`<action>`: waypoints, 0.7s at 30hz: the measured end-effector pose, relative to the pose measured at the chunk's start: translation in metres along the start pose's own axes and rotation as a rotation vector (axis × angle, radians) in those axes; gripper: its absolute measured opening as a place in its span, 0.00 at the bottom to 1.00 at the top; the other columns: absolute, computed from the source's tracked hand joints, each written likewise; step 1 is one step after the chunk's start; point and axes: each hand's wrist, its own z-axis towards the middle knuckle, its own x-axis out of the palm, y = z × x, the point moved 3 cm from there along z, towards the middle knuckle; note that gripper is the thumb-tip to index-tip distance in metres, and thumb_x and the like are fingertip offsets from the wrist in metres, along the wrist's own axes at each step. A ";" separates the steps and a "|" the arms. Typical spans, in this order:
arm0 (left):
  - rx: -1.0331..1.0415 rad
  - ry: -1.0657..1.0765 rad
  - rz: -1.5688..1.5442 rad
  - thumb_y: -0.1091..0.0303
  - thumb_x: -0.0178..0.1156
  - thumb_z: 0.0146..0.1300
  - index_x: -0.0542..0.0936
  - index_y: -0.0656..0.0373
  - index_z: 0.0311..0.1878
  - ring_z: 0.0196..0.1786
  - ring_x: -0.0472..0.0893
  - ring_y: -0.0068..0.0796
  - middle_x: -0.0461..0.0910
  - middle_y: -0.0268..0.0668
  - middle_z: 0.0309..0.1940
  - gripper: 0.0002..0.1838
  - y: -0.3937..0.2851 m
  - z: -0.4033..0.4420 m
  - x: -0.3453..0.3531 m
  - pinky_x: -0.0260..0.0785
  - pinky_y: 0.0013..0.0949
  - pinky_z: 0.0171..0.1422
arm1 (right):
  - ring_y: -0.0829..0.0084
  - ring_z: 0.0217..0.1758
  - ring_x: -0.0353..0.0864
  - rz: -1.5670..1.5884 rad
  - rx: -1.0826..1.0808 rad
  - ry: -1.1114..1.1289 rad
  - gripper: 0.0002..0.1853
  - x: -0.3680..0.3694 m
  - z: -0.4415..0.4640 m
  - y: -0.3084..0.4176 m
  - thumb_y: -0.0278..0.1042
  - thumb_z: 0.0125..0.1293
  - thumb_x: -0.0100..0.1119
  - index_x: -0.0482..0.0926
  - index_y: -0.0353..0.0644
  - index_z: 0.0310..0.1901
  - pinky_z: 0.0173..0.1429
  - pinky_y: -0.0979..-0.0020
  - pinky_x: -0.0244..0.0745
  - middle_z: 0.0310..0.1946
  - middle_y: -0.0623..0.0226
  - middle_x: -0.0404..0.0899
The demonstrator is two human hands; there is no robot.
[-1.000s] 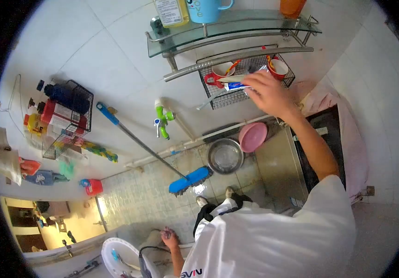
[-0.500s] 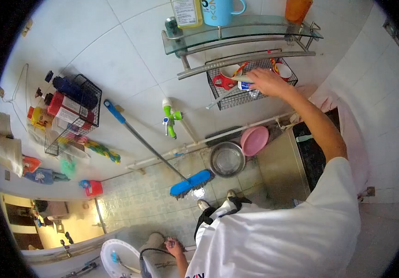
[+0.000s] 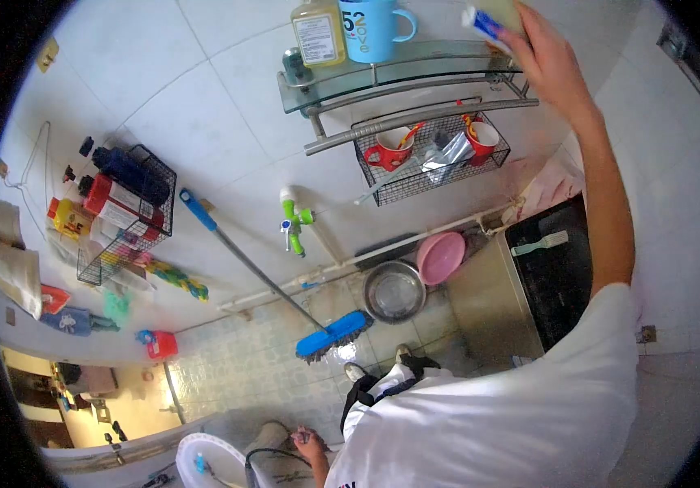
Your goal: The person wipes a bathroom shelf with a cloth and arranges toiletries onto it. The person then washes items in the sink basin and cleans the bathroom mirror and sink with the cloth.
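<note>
High at the right end of the glass shelf (image 3: 415, 61), my right hand (image 3: 549, 61) is closed round a pale toothpaste tube (image 3: 490, 23) with blue and white print. Below the shelf hangs a wire basket (image 3: 386, 195). It holds a red mug (image 3: 388, 154), a red and white cup (image 3: 482, 140), each with a bright-coloured stick in it, and a silvery packet (image 3: 447, 156). My left hand (image 3: 309, 443) is low by my side near a white basin (image 3: 191, 447), its fingers curled. What they hold is too small to tell.
A blue mug (image 3: 378, 28) and a bottle of yellow liquid (image 3: 317, 32) stand on the shelf. A blue broom (image 3: 333, 333) leans on the wall beside a green tap (image 3: 294, 228). On the floor are a metal basin (image 3: 394, 291) and a pink basin (image 3: 441, 257).
My right hand has lifted the toothpaste tube out of the wire basket and up past the shelf's right end. The orange cup there no longer shows. My left hand has hardly moved.
</note>
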 end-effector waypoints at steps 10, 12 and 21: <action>0.014 0.139 -0.497 0.81 0.60 0.52 0.64 0.56 0.40 0.45 0.74 0.28 0.74 0.40 0.45 0.17 -0.001 -0.012 -0.007 0.72 0.29 0.45 | 0.57 0.52 0.74 -0.008 -0.202 0.599 0.21 0.117 0.048 -0.053 0.45 0.69 0.47 0.70 0.43 0.58 0.57 0.60 0.68 0.46 0.54 0.76; 0.023 0.093 -0.376 0.81 0.60 0.53 0.64 0.56 0.41 0.45 0.75 0.28 0.74 0.40 0.46 0.17 0.015 -0.007 -0.014 0.72 0.29 0.44 | 0.55 0.51 0.76 0.048 -0.213 0.313 0.19 0.111 0.041 -0.054 0.45 0.65 0.53 0.75 0.39 0.50 0.57 0.58 0.69 0.45 0.52 0.77; -0.120 0.101 -0.060 0.85 0.57 0.50 0.62 0.56 0.42 0.45 0.74 0.27 0.72 0.37 0.44 0.20 0.038 0.017 -0.033 0.71 0.31 0.46 | 0.61 0.39 0.79 0.071 -0.032 0.182 0.16 0.084 0.006 -0.066 0.39 0.64 0.56 0.76 0.35 0.47 0.46 0.67 0.73 0.36 0.58 0.79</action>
